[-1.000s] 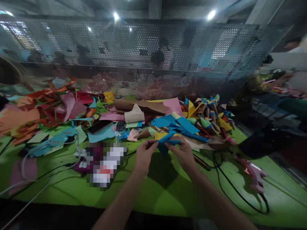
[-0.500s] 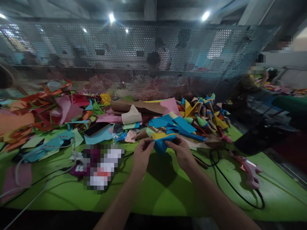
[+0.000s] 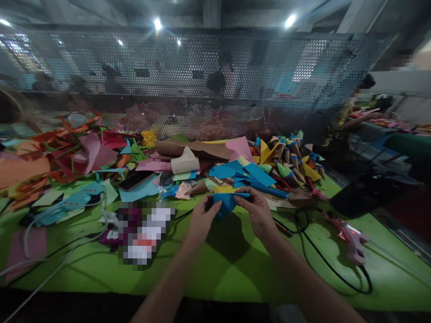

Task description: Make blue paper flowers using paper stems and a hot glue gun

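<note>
Both my hands hold one small piece of blue paper (image 3: 226, 202) just above the green table (image 3: 235, 264). My left hand (image 3: 202, 220) pinches its left side with thumb and fingers closed. My right hand (image 3: 256, 213) grips its right side, the forefinger lying along the top edge. The paper is curled between them. Right behind it lie more blue paper sheets (image 3: 251, 176) and a yellow scrap.
Heaps of coloured paper (image 3: 67, 152) cover the far left. A pile of paper cones (image 3: 289, 161) lies at back right. A pink glue gun (image 3: 352, 237) with a black cord (image 3: 323, 260) rests on the right. A phone (image 3: 135, 180) lies left of centre. A perforated metal screen (image 3: 202, 76) stands behind.
My two hands have drawn closer together, and the blue paper is curled tighter between them. The view shifted slightly.
</note>
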Available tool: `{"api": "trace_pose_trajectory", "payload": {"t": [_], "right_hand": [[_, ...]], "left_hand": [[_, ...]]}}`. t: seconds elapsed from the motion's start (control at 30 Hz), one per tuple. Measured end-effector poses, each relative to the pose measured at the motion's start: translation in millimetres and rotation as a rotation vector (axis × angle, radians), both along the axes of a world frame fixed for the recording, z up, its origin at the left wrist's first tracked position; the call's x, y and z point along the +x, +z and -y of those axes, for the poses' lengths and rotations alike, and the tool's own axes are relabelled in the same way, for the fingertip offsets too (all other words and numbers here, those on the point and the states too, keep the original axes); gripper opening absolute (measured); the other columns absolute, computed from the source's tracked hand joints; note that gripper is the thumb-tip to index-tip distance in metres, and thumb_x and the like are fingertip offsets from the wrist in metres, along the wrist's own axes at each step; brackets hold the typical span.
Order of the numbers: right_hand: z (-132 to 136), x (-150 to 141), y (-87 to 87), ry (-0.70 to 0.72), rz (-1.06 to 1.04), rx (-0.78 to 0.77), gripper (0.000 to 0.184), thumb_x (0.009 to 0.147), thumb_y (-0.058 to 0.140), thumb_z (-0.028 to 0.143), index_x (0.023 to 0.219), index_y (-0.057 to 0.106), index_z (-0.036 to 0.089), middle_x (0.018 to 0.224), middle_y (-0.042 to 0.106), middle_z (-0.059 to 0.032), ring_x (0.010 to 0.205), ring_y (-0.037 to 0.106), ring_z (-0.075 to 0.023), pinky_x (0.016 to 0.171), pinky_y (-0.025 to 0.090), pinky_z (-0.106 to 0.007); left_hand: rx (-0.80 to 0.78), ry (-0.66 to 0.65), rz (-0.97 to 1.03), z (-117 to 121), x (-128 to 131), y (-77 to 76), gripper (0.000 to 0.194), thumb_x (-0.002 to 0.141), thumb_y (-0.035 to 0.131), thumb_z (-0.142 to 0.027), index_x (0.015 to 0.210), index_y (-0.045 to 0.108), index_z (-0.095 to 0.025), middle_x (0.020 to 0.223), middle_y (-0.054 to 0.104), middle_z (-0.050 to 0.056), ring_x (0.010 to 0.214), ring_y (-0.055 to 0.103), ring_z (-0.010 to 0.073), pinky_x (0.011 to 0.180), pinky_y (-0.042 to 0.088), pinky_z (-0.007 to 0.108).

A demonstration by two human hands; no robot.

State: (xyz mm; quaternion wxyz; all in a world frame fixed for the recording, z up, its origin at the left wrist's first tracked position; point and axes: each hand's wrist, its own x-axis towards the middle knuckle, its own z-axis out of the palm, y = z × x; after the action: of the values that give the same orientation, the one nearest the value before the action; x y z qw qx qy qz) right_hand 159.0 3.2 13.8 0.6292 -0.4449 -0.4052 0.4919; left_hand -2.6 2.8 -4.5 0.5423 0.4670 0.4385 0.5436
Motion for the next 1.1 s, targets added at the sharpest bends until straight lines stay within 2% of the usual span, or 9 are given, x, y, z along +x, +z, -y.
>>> {"api": "trace_pose_trajectory", "payload": {"t": [0.07, 0.17, 0.33, 0.4, 0.57, 0.77, 0.93, 1.1], "right_hand": [[0.8, -0.9, 0.7, 0.009, 0.033, 0.014, 0.031, 0.057, 0.089, 0.034, 0.079, 0.07, 0.021, 0.074, 0.065, 0.0017, 0.068, 0.054, -0.0146, 0.064, 0.043, -0.027], [3.4, -2.3, 3.0, 0.077, 0.079, 0.02, 0.031, 0.058, 0.089, 0.035, 0.08, 0.071, 0.022, 0.074, 0.065, 0.0011, 0.069, 0.056, -0.0158, 0.066, 0.045, -0.029], [7.8, 0.6, 7.6, 0.228, 0.016, 0.047, 0.031, 0.077, 0.074, 0.042, 0.102, 0.075, 0.024, 0.086, 0.072, -0.0023, 0.081, 0.063, -0.0204, 0.081, 0.048, -0.035], [7.7, 2.3, 7.8, 0.234, 0.008, 0.063, 0.029, 0.079, 0.07, 0.038, 0.105, 0.075, 0.025, 0.09, 0.073, -0.0028, 0.085, 0.064, -0.021, 0.084, 0.048, -0.036], [4.5, 2.3, 5.5, 0.168, 0.056, 0.112, 0.026, 0.071, 0.077, 0.03, 0.097, 0.076, 0.027, 0.089, 0.072, -0.0007, 0.082, 0.063, -0.0198, 0.079, 0.05, -0.034], [3.0, 2.4, 2.6, 0.084, 0.072, 0.081, 0.015, 0.065, 0.081, 0.03, 0.078, 0.076, 0.024, 0.075, 0.07, -0.0004, 0.072, 0.06, -0.0184, 0.071, 0.049, -0.032], [1.9, 2.0, 0.7, 0.069, 0.021, 0.034, 0.014, 0.067, 0.078, 0.031, 0.077, 0.075, 0.023, 0.074, 0.07, -0.0007, 0.072, 0.061, -0.0183, 0.072, 0.049, -0.032], [3.9, 2.4, 2.7, 0.12, -0.006, -0.014, 0.024, 0.072, 0.077, 0.041, 0.088, 0.077, 0.022, 0.075, 0.07, -0.0018, 0.069, 0.061, -0.0175, 0.071, 0.049, -0.032]], "left_hand": [[0.002, -0.031, 0.006, 2.0, -0.4, 2.4, 0.031, 0.079, 0.07, -0.042, 0.101, 0.069, -0.019, 0.097, 0.073, 0.004, 0.092, 0.065, 0.0189, 0.082, 0.05, 0.029], [-0.05, -0.011, 0.046, 2.8, -0.8, 3.7, 0.035, 0.079, 0.07, -0.048, 0.1, 0.071, -0.02, 0.095, 0.073, 0.004, 0.09, 0.065, 0.0185, 0.079, 0.051, 0.028], [-0.238, 0.105, 0.242, -0.9, -2.2, -0.1, 0.04, 0.067, 0.082, -0.047, 0.095, 0.073, -0.021, 0.099, 0.074, 0.004, 0.086, 0.065, 0.016, 0.076, 0.052, 0.026], [-0.3, 0.13, 0.286, -1.6, -2.9, -1.3, 0.043, 0.062, 0.085, -0.045, 0.096, 0.073, -0.022, 0.102, 0.074, 0.003, 0.086, 0.065, 0.0154, 0.075, 0.052, 0.025], [-0.344, 0.117, 0.297, 0.2, -3.2, -0.7, 0.043, 0.061, 0.087, -0.045, 0.094, 0.074, -0.022, 0.099, 0.074, 0.004, 0.083, 0.066, 0.0162, 0.073, 0.054, 0.026], [-0.243, 0.028, 0.182, 0.7, -3.3, -1.2, 0.042, 0.064, 0.083, -0.05, 0.089, 0.073, -0.019, 0.086, 0.071, 0.002, 0.071, 0.061, 0.0132, 0.066, 0.051, 0.024], [-0.132, 0.009, 0.066, -1.2, -4.1, -0.3, 0.04, 0.065, 0.08, -0.051, 0.085, 0.071, -0.017, 0.076, 0.067, 0.001, 0.068, 0.056, 0.0131, 0.062, 0.045, 0.022], [-0.049, 0.087, -0.019, -0.7, -6.1, -0.2, 0.033, 0.075, 0.073, -0.048, 0.087, 0.07, -0.018, 0.078, 0.067, 0.001, 0.071, 0.056, 0.0143, 0.064, 0.044, 0.022]]}}
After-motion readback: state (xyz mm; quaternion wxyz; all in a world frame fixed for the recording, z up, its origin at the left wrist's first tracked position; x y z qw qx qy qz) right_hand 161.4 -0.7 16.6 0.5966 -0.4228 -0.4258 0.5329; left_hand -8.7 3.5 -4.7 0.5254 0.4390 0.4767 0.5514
